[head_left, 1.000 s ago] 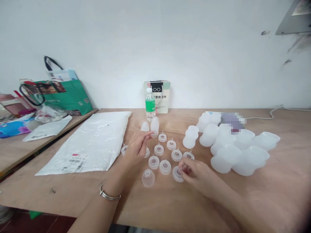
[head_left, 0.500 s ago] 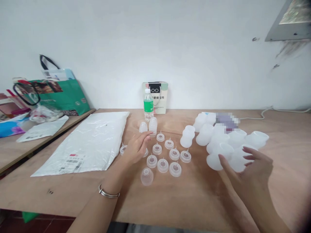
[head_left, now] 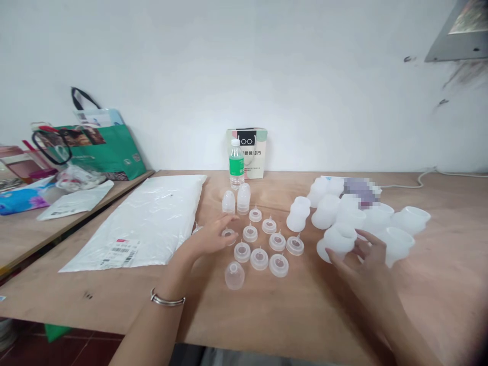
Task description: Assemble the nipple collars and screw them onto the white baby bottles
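A wooden table [head_left: 244,317] spreads wide, a white parcel [head_left: 147,213] lying left of the left hand [head_left: 209,235] and a green-labelled water bottle [head_left: 236,166] standing beyond that hand; the right hand [head_left: 368,259] holds a white bottle [head_left: 335,241] between thumb and fingers, other white bottles [head_left: 412,219] beyond and right of it, while a clear dome cap [head_left: 234,277] sits just in front of the left hand, its thumb and fingers parted at a clear lid [head_left: 229,234], contact unclear, with more lids [head_left: 259,260] between the hands
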The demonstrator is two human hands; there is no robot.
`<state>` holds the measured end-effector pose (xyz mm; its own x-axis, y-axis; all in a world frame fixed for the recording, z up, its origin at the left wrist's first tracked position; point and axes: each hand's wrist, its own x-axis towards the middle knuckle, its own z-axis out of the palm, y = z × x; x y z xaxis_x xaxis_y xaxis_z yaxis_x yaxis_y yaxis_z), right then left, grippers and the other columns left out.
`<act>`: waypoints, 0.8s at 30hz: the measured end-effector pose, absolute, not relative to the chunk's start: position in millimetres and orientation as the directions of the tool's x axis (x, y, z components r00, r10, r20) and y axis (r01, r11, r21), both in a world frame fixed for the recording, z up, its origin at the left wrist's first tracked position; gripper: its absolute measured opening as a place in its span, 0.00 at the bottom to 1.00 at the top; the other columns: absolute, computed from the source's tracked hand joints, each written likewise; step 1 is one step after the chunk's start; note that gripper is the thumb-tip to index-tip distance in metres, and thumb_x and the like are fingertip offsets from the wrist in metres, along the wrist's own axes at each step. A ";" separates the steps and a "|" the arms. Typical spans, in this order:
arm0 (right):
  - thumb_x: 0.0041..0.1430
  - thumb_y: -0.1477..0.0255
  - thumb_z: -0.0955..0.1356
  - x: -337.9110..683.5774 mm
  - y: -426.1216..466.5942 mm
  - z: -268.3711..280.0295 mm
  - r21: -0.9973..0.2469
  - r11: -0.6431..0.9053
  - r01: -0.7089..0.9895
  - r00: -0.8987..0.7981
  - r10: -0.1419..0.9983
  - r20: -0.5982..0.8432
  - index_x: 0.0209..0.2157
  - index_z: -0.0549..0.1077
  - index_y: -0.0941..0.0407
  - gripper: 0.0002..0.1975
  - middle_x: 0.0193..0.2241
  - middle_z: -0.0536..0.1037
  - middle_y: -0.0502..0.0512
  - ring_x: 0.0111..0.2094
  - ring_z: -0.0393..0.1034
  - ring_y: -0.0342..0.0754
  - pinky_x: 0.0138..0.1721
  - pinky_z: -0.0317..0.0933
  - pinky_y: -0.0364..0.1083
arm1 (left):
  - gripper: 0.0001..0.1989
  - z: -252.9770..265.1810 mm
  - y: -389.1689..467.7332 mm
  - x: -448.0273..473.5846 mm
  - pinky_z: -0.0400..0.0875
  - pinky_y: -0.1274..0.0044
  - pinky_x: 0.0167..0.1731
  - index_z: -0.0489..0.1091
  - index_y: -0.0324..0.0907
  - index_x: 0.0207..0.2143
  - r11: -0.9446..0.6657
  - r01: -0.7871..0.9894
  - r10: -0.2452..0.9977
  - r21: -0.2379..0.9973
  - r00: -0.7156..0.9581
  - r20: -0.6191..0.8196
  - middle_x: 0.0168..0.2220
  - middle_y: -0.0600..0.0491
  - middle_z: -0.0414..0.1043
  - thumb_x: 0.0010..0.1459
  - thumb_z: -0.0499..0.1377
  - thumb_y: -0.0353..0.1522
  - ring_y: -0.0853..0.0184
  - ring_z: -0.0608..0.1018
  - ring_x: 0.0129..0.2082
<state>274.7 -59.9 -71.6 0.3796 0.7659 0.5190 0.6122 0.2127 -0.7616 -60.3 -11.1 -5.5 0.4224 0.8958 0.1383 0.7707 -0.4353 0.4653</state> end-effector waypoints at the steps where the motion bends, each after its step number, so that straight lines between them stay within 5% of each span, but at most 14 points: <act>1: 0.41 0.55 0.72 269.2 -63.8 -65.0 -0.778 0.212 0.591 0.391 0.769 0.506 0.48 0.60 0.52 0.34 0.43 0.71 0.61 0.43 0.70 0.59 0.40 0.66 0.60 | 0.24 -5.5 -11.6 -62.1 0.63 0.67 0.51 0.61 0.42 0.54 -0.423 0.774 0.897 0.471 0.431 0.096 0.54 0.47 0.66 0.54 0.54 0.37 0.57 0.70 0.52; 5: 0.45 0.63 0.73 241.4 -74.4 -27.3 -0.782 0.433 0.449 0.326 0.735 0.594 0.45 0.63 0.51 0.26 0.42 0.71 0.56 0.44 0.70 0.54 0.45 0.66 0.57 | 0.23 -10.9 -9.1 -65.4 0.65 0.67 0.47 0.65 0.40 0.50 -0.385 0.812 0.909 0.439 0.417 0.025 0.50 0.45 0.69 0.51 0.56 0.36 0.55 0.73 0.48; 8: 0.49 0.68 0.71 220.6 -67.1 -3.3 -0.730 0.600 0.326 0.123 0.739 0.662 0.49 0.63 0.49 0.25 0.45 0.70 0.56 0.45 0.69 0.52 0.44 0.67 0.53 | 0.16 -14.6 -6.0 -66.7 0.67 0.68 0.41 0.70 0.41 0.42 -0.359 0.832 0.922 0.424 0.386 0.024 0.42 0.47 0.74 0.49 0.57 0.35 0.56 0.75 0.41; 13: 0.51 0.69 0.70 198.2 -36.8 -3.9 -0.717 0.622 0.315 -0.108 0.774 0.624 0.53 0.62 0.49 0.27 0.47 0.69 0.57 0.47 0.67 0.52 0.44 0.67 0.51 | 0.16 -6.3 -8.3 -59.8 0.66 0.70 0.37 0.71 0.42 0.40 -0.276 0.798 0.955 0.535 0.163 0.249 0.37 0.48 0.75 0.50 0.58 0.39 0.58 0.75 0.36; 16: 0.50 0.68 0.71 194.7 -25.6 -19.6 -0.712 0.580 0.395 -0.068 0.792 0.607 0.51 0.62 0.50 0.27 0.44 0.72 0.56 0.46 0.68 0.52 0.44 0.66 0.51 | 0.20 1.6 -12.0 -45.5 0.67 0.71 0.37 0.69 0.42 0.44 -0.277 0.602 0.938 0.749 0.001 0.346 0.38 0.49 0.74 0.50 0.60 0.43 0.62 0.75 0.36; 19: 0.48 0.68 0.72 196.3 -25.4 -28.7 -0.618 0.611 0.494 -0.094 0.744 0.661 0.46 0.64 0.51 0.23 0.42 0.73 0.55 0.43 0.70 0.52 0.42 0.66 0.51 | 0.18 3.7 -14.6 -30.6 0.67 0.76 0.33 0.69 0.40 0.41 -0.286 0.279 0.955 0.917 0.008 0.296 0.33 0.51 0.74 0.52 0.60 0.42 0.68 0.74 0.30; 24: 0.52 0.72 0.70 196.6 -32.4 -26.4 -0.467 0.730 0.499 -0.225 0.629 0.744 0.48 0.64 0.51 0.21 0.42 0.73 0.55 0.43 0.69 0.51 0.44 0.65 0.51 | 0.13 -5.9 -15.4 -20.2 0.67 0.79 0.32 0.71 0.41 0.38 -0.289 -0.058 0.937 0.955 0.186 0.295 0.33 0.53 0.74 0.54 0.60 0.40 0.71 0.73 0.30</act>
<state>196.6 -32.4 -26.4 -0.2254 0.6295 0.7436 0.4987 0.7302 -0.4669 -20.2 -15.4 -5.9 0.1857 0.9372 0.2951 -0.0584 -0.2892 0.9555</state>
